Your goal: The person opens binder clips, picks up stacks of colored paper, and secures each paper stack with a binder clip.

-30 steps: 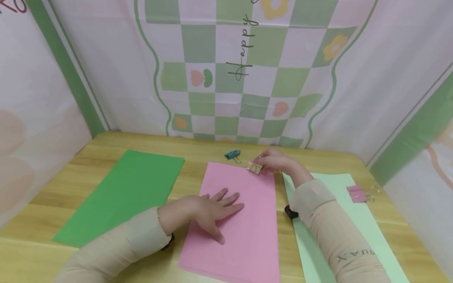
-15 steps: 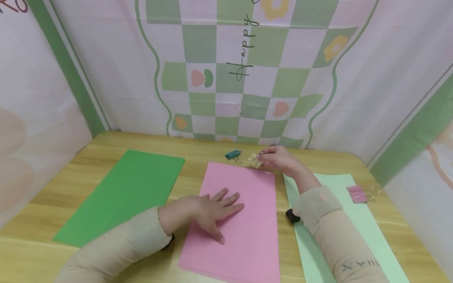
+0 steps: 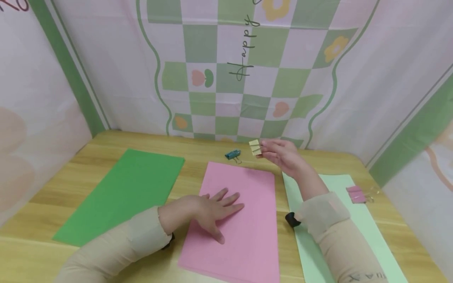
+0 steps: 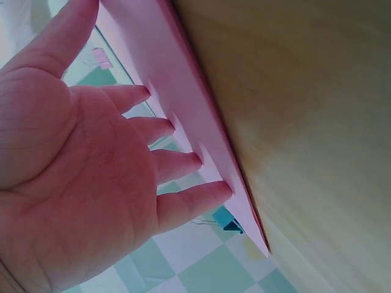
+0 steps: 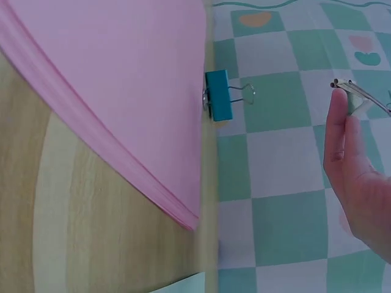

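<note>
My left hand rests on a stack of pink paper, its fingers spread and straight. In the left wrist view, the fingertips touch the pink sheets. My right hand is raised above the table, beyond the paper's far edge, and pinches a pale yellow binder clip. The right wrist view shows this yellow clip at the fingertips, apart from the paper. On the table past the stack's far edge lies a teal binder clip, its wire handles sticking out.
A green paper stack lies to the left. Pale green paper lies to the right, partly under my right sleeve, with a pink binder clip at its far right edge. A patterned cloth hangs behind the wooden table.
My right hand has lifted the yellow binder clip up and away from the pink paper's far edge, and the clip has turned. The left hand has stayed in place.
</note>
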The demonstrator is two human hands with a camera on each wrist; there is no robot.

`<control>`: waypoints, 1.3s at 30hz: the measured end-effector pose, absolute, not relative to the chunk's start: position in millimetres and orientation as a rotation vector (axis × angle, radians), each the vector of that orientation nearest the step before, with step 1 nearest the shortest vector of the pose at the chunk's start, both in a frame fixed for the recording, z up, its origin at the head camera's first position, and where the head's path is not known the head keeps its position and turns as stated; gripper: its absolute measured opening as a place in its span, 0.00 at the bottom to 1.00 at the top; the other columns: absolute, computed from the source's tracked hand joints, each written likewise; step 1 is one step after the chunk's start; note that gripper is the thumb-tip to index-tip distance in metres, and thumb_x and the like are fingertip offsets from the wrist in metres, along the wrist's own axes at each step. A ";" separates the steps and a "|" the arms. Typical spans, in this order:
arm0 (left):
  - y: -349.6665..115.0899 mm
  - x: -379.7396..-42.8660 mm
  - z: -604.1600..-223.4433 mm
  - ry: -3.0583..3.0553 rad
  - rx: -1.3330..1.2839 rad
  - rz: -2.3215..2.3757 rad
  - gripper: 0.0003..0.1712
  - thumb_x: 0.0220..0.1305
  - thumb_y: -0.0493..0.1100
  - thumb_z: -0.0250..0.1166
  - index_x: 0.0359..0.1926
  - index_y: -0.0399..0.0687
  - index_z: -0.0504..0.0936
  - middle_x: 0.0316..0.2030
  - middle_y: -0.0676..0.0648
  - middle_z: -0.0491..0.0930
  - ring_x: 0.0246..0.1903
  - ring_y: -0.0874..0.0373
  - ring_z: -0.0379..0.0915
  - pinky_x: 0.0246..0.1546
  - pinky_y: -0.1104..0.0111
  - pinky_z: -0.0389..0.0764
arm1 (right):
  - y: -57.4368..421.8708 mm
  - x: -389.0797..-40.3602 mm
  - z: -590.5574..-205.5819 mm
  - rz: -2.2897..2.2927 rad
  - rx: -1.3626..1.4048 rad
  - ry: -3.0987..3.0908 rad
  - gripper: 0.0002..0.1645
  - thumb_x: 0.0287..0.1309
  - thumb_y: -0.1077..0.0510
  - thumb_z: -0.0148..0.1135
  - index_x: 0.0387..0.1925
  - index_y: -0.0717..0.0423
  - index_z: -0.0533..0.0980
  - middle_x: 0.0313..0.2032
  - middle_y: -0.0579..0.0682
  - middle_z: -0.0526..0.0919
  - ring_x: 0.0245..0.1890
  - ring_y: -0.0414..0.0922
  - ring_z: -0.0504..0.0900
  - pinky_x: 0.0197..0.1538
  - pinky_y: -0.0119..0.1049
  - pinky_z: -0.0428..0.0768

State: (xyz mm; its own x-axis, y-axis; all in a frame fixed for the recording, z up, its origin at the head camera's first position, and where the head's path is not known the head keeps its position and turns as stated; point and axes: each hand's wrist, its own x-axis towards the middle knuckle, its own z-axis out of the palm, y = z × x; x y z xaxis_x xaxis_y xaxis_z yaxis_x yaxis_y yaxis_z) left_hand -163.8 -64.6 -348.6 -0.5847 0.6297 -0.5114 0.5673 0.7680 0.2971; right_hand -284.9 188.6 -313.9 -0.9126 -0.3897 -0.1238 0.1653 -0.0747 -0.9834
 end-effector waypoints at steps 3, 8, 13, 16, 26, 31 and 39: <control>-64.7 -164.4 -349.6 2.350 0.891 0.141 0.60 0.58 0.65 0.68 0.79 0.69 0.38 0.79 0.56 0.25 0.78 0.51 0.17 0.76 0.41 0.42 | 190.5 -278.5 -312.0 -2.089 -0.245 1.814 0.14 0.69 0.59 0.60 0.51 0.63 0.74 0.42 0.47 0.84 0.41 0.42 0.87 0.53 0.29 0.83; -64.5 -164.3 -349.1 2.351 0.895 0.137 0.60 0.58 0.65 0.68 0.79 0.69 0.38 0.79 0.56 0.25 0.78 0.50 0.17 0.76 0.41 0.42 | 196.0 -267.9 -307.4 -2.134 -0.270 1.773 0.10 0.68 0.63 0.59 0.49 0.61 0.77 0.45 0.47 0.85 0.44 0.42 0.87 0.56 0.29 0.81; -64.3 -164.2 -348.0 2.358 0.887 0.128 0.60 0.58 0.65 0.68 0.79 0.69 0.38 0.79 0.56 0.25 0.78 0.50 0.17 0.76 0.41 0.42 | 202.7 -257.2 -301.0 -2.205 -0.302 1.710 0.08 0.68 0.63 0.58 0.42 0.56 0.82 0.41 0.49 0.88 0.41 0.44 0.89 0.53 0.28 0.82; -64.3 -164.8 -348.4 2.353 0.884 0.132 0.60 0.58 0.65 0.68 0.79 0.69 0.38 0.79 0.56 0.25 0.78 0.51 0.17 0.76 0.41 0.42 | 207.3 -250.8 -299.5 -2.227 -0.348 1.672 0.11 0.71 0.61 0.54 0.41 0.57 0.83 0.38 0.51 0.89 0.40 0.46 0.90 0.52 0.30 0.83; -64.6 -165.3 -349.4 2.351 0.884 0.140 0.60 0.58 0.65 0.68 0.79 0.69 0.38 0.79 0.57 0.24 0.78 0.51 0.17 0.76 0.42 0.42 | 220.8 -235.5 -303.0 -2.340 -0.334 1.600 0.15 0.72 0.59 0.53 0.35 0.60 0.83 0.33 0.53 0.89 0.38 0.47 0.90 0.50 0.32 0.85; -65.1 -164.7 -349.1 2.348 0.878 0.143 0.60 0.58 0.65 0.68 0.79 0.69 0.38 0.79 0.57 0.24 0.78 0.52 0.16 0.76 0.41 0.41 | 225.6 -231.1 -305.4 -2.354 -0.404 1.595 0.16 0.73 0.61 0.51 0.36 0.60 0.85 0.33 0.53 0.90 0.37 0.47 0.90 0.49 0.32 0.85; -65.7 -164.1 -349.8 2.350 0.882 0.156 0.60 0.58 0.64 0.68 0.79 0.69 0.38 0.79 0.57 0.25 0.78 0.52 0.17 0.76 0.42 0.41 | 229.1 -225.8 -309.8 -2.351 -0.399 1.658 0.17 0.73 0.62 0.51 0.36 0.58 0.87 0.32 0.51 0.90 0.35 0.46 0.90 0.47 0.30 0.85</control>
State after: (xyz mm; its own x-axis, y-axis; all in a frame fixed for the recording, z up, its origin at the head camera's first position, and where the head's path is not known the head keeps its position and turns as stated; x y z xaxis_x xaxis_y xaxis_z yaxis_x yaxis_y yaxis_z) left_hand -164.1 -65.7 -349.8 -0.5873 0.6295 -0.5088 0.5567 0.7705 0.3107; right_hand -225.8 229.1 -309.8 -0.9348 -0.3448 0.0854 0.0352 -0.3292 -0.9436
